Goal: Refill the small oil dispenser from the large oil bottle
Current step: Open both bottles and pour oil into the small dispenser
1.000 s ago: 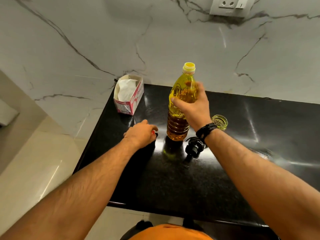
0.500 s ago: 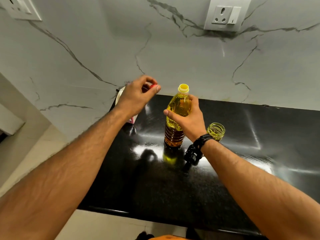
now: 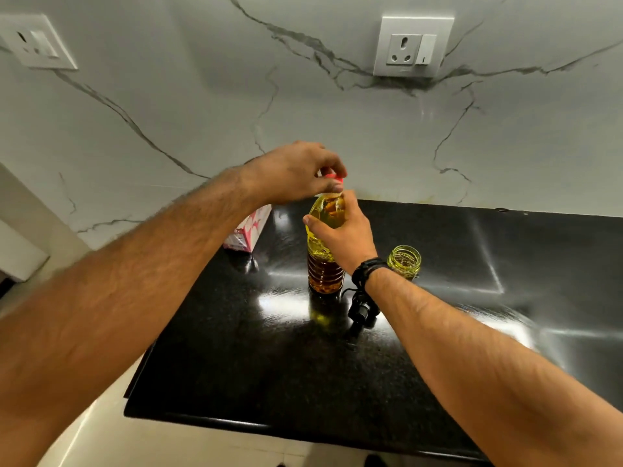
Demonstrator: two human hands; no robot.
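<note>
**Marble Wall, Black Counter**

A white marble wall (image 3: 202, 106) with grey veins stood behind a glossy black counter (image 3: 269, 365). Two white sockets (image 3: 413, 47) (image 3: 35, 42) were set in it. Pale floor (image 3: 84, 439) lay below; glare streaked the counter.

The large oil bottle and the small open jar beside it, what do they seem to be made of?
The large oil bottle looks like thin clear plastic: moulded ribs ring its lower part and the oil shows through. The small open jar seems to be clear glass, though clear hard plastic is possible: its thick rim glints.
</note>
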